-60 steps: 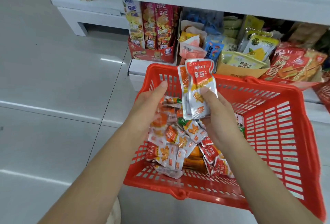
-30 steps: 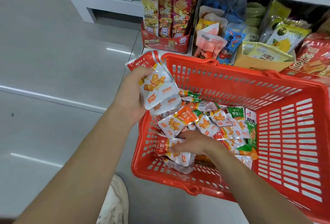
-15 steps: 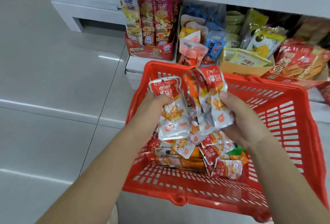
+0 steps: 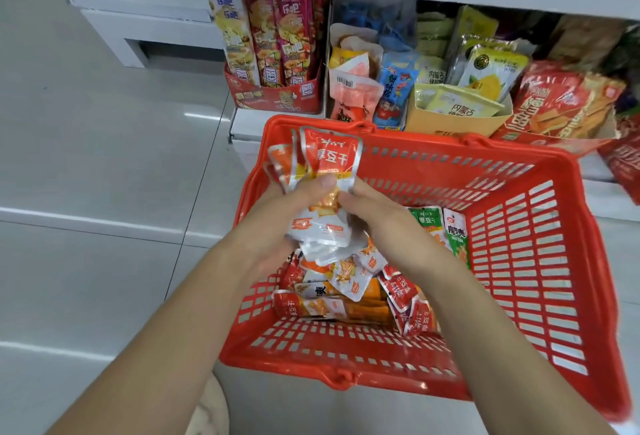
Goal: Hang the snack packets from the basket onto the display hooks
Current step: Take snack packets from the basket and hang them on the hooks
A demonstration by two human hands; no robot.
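Note:
A red plastic basket (image 4: pixel 540 261) stands on the floor in front of a low shelf. Several small red, orange and green snack packets (image 4: pixel 349 289) lie loose in its bottom. Above the basket's left side I hold a bunch of red-and-silver packets (image 4: pixel 329 157) upright, stacked together. My left hand (image 4: pixel 277 223) grips the bunch from the left with the thumb across its front. My right hand (image 4: pixel 377 220) pinches the same bunch from the right. No display hooks are in view.
Behind the basket the white bottom shelf (image 4: pixel 242 123) carries a red box of tall snack tubes (image 4: pixel 273 50), pink and blue packets (image 4: pixel 360 91), a yellow carton (image 4: pixel 453 112) and red bags (image 4: pixel 561 105). Grey tiled floor (image 4: pixel 104 175) spreads to the left. A white shoe tip (image 4: pixel 207 410) shows below.
My two hands have come together, joining the separate handfuls of packets into one bunch. A second ago my right hand was down among the loose packets in the basket.

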